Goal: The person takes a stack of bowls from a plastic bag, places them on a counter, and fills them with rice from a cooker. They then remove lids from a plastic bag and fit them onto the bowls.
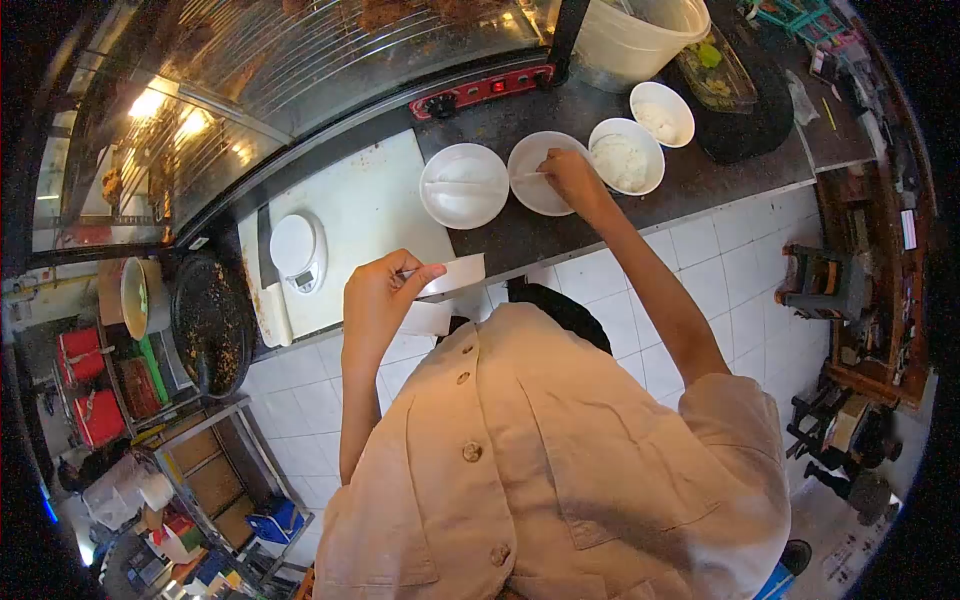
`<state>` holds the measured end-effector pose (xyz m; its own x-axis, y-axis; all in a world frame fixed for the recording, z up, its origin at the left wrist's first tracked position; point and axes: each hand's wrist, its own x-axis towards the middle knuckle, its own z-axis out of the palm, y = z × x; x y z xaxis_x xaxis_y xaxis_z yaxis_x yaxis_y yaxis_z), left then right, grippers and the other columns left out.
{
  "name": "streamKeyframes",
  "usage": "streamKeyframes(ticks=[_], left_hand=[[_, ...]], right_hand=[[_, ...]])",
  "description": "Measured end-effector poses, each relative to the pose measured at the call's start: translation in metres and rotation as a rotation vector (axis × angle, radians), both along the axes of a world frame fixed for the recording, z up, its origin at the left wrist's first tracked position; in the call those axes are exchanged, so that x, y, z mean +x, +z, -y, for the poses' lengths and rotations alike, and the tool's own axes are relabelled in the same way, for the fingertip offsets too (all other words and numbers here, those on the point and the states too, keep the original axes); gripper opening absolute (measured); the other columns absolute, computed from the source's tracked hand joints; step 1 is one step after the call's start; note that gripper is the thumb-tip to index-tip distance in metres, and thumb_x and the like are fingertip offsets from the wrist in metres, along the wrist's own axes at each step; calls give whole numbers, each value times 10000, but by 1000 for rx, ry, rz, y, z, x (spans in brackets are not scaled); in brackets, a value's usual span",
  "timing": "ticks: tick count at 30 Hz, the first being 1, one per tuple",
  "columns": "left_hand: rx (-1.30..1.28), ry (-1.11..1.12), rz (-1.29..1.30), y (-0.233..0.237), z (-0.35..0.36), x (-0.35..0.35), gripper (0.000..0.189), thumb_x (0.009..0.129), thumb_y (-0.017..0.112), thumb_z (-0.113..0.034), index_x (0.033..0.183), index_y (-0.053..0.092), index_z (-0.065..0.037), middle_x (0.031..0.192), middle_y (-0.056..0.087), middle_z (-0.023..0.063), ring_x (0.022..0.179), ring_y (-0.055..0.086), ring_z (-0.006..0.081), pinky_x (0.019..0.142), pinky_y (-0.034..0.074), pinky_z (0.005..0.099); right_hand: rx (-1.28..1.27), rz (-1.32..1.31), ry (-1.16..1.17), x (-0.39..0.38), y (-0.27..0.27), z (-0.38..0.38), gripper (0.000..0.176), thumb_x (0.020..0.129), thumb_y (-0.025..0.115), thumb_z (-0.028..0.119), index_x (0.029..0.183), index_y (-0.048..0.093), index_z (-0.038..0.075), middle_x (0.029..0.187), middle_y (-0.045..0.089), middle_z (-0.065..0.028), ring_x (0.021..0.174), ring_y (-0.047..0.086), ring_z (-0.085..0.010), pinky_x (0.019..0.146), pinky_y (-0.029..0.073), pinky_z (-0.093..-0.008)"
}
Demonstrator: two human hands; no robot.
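My left hand (378,300) is closed on the edge of a white bowl (460,274), held tilted in front of the counter's edge. Another white bowl-like shape (428,318) shows just below it, partly hidden. Over a round white bowl (540,148) on the counter, my right hand (574,182) pinches a thin white strip (528,177) that lies across the bowl. Left of it stands a second white bowl (462,212) with a similar strip across its middle. To the right are two bowls of white food that looks like rice, one nearer (622,162) and one farther (660,118).
A white kitchen scale (296,246) rests on a white board (370,200). Behind is a lit glass cabinet with a red control panel (485,92). A translucent bucket (640,45) and a clear tray with something green (715,72) stand at back right. A dark round tray (210,320) is left.
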<state>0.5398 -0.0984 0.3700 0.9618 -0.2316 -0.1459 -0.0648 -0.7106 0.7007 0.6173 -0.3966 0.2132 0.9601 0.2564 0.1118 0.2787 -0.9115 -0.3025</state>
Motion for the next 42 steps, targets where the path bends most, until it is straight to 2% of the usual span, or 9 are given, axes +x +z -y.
streamKeyframes(ticks=[7, 13, 23, 26, 29, 30, 36, 39, 42], left_hand=[[36, -172, 153, -7, 28, 2, 243, 713, 711, -297, 696, 614, -75, 569, 576, 47, 454, 488, 147, 441, 354, 267], [-30, -490, 376, 15, 69, 7, 263, 651, 737, -318, 691, 600, -97, 653, 618, 48, 515, 573, 215, 473, 426, 316], [-455, 58, 264, 14, 75, 29, 669, 742, 712, -210, 1275, 332, -70, 811, 660, 29, 416, 317, 33, 401, 274, 183], [-466, 126, 240, -2, 68, 33, 515, 837, 604, -114, 1271, 330, -64, 806, 659, 83, 650, 561, 57, 533, 371, 170], [-488, 184, 255, -10, 69, 28, 541, 808, 658, -191, 1241, 373, -37, 732, 633, 36, 427, 297, 8, 404, 240, 169], [-417, 201, 177, -7, 68, 26, 478, 859, 570, -109, 1266, 328, -46, 765, 649, 72, 644, 547, 48, 537, 352, 150], [-431, 242, 297, -10, 83, 23, 451, 876, 556, -155, 1245, 323, -39, 741, 640, 80, 551, 493, 40, 468, 331, 159], [-551, 85, 336, -13, 88, 27, 515, 826, 629, -185, 1219, 342, -16, 708, 630, 29, 410, 332, 12, 388, 248, 172], [-541, -218, 368, -7, 104, 30, 501, 860, 575, -194, 1229, 292, -6, 694, 607, 80, 548, 500, 103, 486, 382, 204]], right_hand=[[451, 107, 34, -19, 57, -13, 155, 768, 587, 45, 911, 636, 11, 918, 606, -130, 859, 588, -264, 774, 456, -330], [708, -819, 665, -48, 109, -40, 207, 774, 616, 163, 920, 632, 18, 903, 638, -135, 831, 599, -220, 747, 457, -348], [430, 13, -193, -46, 127, 74, 235, 716, 629, 84, 940, 640, 11, 846, 587, -127, 767, 579, -251, 672, 457, -319], [201, 68, -358, -35, 56, 112, 192, 723, 607, 69, 909, 655, 52, 864, 569, -157, 845, 564, -327, 715, 469, -404], [132, -2, -378, -35, 16, 114, 178, 719, 596, 46, 885, 659, 63, 877, 559, -150, 855, 561, -332, 714, 470, -413], [143, 14, -402, -33, 8, 113, 189, 706, 603, 45, 885, 661, 67, 887, 555, -153, 871, 556, -337, 725, 469, -418], [56, -64, -259, -21, 16, 124, 201, 734, 609, 90, 925, 651, 44, 962, 572, -155, 910, 557, -320, 801, 457, -402], [420, 186, -110, -22, 83, 75, 201, 784, 602, 142, 949, 639, 34, 1010, 579, -149, 918, 565, -295, 830, 449, -372], [928, -388, 311, -33, 137, 17, 267, 835, 585, 175, 1059, 577, 29, 996, 580, -99, 954, 545, -182, 829, 426, -309]])
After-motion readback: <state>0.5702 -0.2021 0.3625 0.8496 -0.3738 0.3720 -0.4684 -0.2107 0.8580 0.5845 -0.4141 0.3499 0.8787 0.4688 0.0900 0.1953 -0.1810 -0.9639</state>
